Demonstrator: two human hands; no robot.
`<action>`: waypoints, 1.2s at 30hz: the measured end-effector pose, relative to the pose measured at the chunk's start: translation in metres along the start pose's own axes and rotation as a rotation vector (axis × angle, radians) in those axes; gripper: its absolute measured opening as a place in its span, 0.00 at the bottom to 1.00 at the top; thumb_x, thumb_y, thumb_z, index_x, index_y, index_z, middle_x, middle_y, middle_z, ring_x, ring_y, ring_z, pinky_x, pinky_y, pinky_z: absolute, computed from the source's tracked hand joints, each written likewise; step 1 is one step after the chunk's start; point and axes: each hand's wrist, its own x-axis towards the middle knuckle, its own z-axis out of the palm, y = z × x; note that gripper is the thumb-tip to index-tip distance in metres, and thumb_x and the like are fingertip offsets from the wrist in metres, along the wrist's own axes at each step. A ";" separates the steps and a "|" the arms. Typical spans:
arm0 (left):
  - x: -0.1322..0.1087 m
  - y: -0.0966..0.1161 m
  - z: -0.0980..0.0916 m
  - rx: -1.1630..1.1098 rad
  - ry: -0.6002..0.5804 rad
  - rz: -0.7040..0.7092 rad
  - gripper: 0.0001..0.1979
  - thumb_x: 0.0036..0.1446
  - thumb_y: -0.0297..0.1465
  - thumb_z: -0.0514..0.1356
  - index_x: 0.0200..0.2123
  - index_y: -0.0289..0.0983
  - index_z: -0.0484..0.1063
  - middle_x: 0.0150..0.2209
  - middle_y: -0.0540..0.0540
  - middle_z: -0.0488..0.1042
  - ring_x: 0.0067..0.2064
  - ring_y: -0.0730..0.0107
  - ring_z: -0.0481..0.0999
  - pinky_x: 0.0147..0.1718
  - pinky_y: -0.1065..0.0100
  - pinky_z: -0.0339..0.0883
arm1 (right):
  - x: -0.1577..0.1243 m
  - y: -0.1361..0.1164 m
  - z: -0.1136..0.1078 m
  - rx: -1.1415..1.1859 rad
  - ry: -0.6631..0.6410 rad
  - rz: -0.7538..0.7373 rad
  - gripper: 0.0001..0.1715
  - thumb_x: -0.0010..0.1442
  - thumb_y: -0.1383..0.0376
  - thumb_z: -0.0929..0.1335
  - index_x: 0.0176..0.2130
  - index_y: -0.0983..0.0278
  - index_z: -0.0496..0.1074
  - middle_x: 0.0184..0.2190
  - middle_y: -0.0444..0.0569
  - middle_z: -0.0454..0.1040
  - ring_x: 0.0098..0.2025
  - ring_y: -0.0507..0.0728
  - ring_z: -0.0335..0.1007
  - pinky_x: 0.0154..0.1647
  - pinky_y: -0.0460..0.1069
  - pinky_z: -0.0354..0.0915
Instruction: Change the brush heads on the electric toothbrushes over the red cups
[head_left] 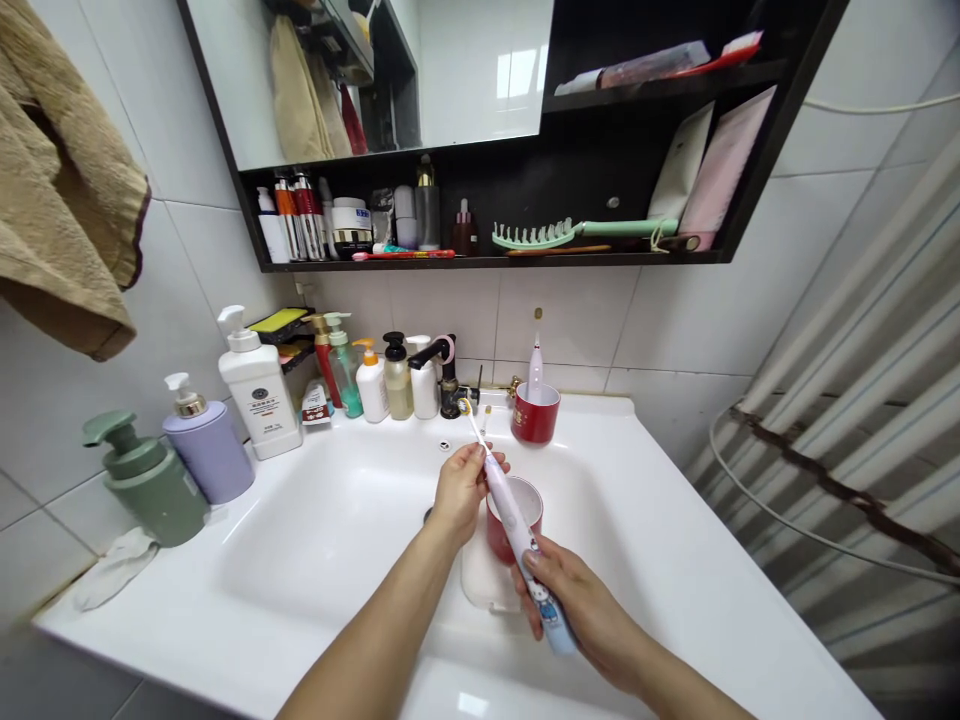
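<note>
the right hand (585,610) is closed around the lower handle of an electric toothbrush (516,530), a pale lilac and blue one with a cartoon cat print near its base, and the end of the handle pokes out below the fist. the left hand (463,490) is also shut, its fingers curled around the upper part of the brush, with the bristle head just above them. held in both hands, the brush slants across the basin, over a red cup (501,535) that stands on a white tray (480,582) in the white sink (660,510).

farther back, a second red cup (536,415) sits on the sink's back edge with a white electric toothbrush (535,365) upright in it. near it stands a black faucet (448,380). along the left side are a green pump bottle (142,480), a lilac pump bottle (210,450) and a white pump bottle (259,385). above, a dark wall shelf (480,262) holds a mint-green comb (570,233) and toiletries, under a mirror (420,80). a tan towel (60,190) hangs at the upper left.
</note>
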 end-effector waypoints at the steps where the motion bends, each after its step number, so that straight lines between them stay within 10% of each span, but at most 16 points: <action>1: 0.001 0.000 -0.001 -0.004 0.010 -0.024 0.08 0.39 0.31 0.56 0.25 0.33 0.63 0.22 0.49 0.68 0.24 0.77 0.68 0.29 0.71 0.61 | 0.000 0.001 0.000 0.027 0.002 0.019 0.15 0.48 0.55 0.57 0.25 0.65 0.56 0.22 0.41 0.58 0.16 0.45 0.53 0.16 0.43 0.54; 20: 0.013 -0.010 -0.009 -0.029 0.215 -0.046 0.02 0.41 0.23 0.53 0.21 0.33 0.60 0.17 0.50 0.67 0.21 0.78 0.68 0.25 0.74 0.63 | 0.001 0.010 0.001 -0.180 0.066 0.064 0.12 0.50 0.56 0.55 0.27 0.63 0.53 0.19 0.38 0.55 0.14 0.44 0.50 0.12 0.41 0.49; 36: 0.099 -0.022 0.001 0.925 0.251 -0.073 0.04 0.37 0.26 0.55 0.15 0.33 0.63 0.14 0.47 0.65 0.21 0.68 0.68 0.22 0.69 0.59 | -0.002 0.004 0.000 -0.158 0.150 0.035 0.19 0.49 0.55 0.56 0.38 0.64 0.54 0.18 0.39 0.56 0.13 0.44 0.50 0.11 0.41 0.49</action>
